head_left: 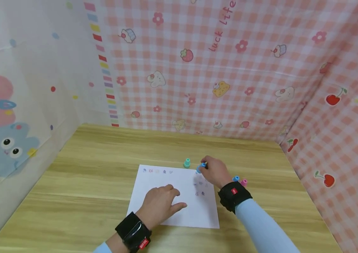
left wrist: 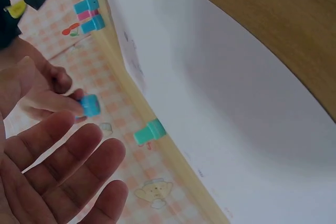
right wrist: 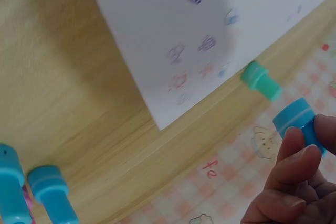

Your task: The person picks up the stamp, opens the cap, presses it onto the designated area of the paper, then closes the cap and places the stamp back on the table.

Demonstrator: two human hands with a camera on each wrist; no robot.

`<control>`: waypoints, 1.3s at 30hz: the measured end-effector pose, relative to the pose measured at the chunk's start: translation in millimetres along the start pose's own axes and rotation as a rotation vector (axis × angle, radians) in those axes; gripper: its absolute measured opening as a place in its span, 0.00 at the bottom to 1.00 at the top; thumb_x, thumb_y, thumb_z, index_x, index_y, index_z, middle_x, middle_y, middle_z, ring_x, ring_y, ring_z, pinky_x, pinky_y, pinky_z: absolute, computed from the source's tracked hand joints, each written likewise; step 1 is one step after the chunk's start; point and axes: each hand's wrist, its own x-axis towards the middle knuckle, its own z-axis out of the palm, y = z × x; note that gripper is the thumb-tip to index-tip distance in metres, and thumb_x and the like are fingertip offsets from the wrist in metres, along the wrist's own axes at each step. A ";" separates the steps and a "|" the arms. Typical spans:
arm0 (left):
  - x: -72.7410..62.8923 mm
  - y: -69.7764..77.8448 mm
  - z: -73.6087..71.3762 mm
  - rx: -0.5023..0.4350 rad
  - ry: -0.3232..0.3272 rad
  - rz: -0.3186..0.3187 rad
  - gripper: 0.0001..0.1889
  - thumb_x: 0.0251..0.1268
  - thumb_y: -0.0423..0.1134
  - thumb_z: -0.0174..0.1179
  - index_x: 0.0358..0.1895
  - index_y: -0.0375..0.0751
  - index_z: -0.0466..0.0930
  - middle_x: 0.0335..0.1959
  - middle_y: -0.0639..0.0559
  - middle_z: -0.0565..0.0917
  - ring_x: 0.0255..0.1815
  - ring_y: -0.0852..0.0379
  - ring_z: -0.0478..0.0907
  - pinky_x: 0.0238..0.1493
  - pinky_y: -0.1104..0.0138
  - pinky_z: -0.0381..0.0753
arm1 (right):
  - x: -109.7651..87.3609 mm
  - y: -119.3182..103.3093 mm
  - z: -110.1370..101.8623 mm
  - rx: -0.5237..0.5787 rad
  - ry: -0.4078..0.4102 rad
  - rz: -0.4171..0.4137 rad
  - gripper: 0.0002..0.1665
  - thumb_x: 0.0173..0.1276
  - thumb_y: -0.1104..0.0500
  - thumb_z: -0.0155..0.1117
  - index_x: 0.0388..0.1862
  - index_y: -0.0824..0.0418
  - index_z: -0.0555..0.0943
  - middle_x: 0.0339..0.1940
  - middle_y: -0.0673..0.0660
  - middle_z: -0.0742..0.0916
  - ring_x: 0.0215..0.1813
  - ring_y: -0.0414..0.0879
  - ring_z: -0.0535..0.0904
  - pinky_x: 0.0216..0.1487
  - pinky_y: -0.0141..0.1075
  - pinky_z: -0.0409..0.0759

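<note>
The held stamp (right wrist: 294,115) looks like smooth plastic with a soft sheen, and the green stamp (right wrist: 255,77), the other blue stamps (right wrist: 48,184) and the pink stamp (head_left: 243,182) look like smooth plastic too. The paper (head_left: 185,218) is smooth and matt. The table (head_left: 71,175) shows wood grain under an even, faintly satin finish. The backdrop (head_left: 182,77) looks like thin printed cloth, matt and lightly creased. The sleeve (head_left: 262,225) is matt cloth; the right band (head_left: 234,196) looks like dull fabric, the left band (head_left: 133,231) partly glossy

Left hand (head_left: 158,204) loosely extended, back upward, right hand (head_left: 216,173) farther forward, curled in a pinch
</note>
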 end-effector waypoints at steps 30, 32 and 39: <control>-5.8 -2.2 -3.3 0.010 -0.028 -0.009 0.16 0.60 0.55 0.68 0.34 0.45 0.87 0.30 0.55 0.84 0.29 0.58 0.82 0.28 0.64 0.76 | 61.0 15.5 46.3 -0.356 0.096 -0.131 0.09 0.67 0.58 0.70 0.43 0.61 0.86 0.35 0.55 0.88 0.35 0.47 0.82 0.42 0.42 0.81; -6.5 -2.9 -2.8 0.007 -0.028 -0.006 0.16 0.60 0.55 0.68 0.34 0.45 0.87 0.29 0.55 0.84 0.28 0.58 0.82 0.27 0.65 0.76 | 61.3 14.8 48.2 -0.357 0.095 -0.138 0.09 0.66 0.59 0.70 0.42 0.61 0.86 0.34 0.55 0.87 0.33 0.47 0.81 0.41 0.42 0.81; -6.4 -4.4 -2.5 -0.003 -0.031 -0.004 0.16 0.61 0.55 0.68 0.34 0.45 0.87 0.30 0.55 0.84 0.29 0.58 0.82 0.28 0.65 0.76 | 60.5 13.9 53.0 -0.355 0.084 -0.130 0.09 0.66 0.60 0.70 0.44 0.61 0.86 0.36 0.56 0.88 0.34 0.48 0.81 0.44 0.44 0.81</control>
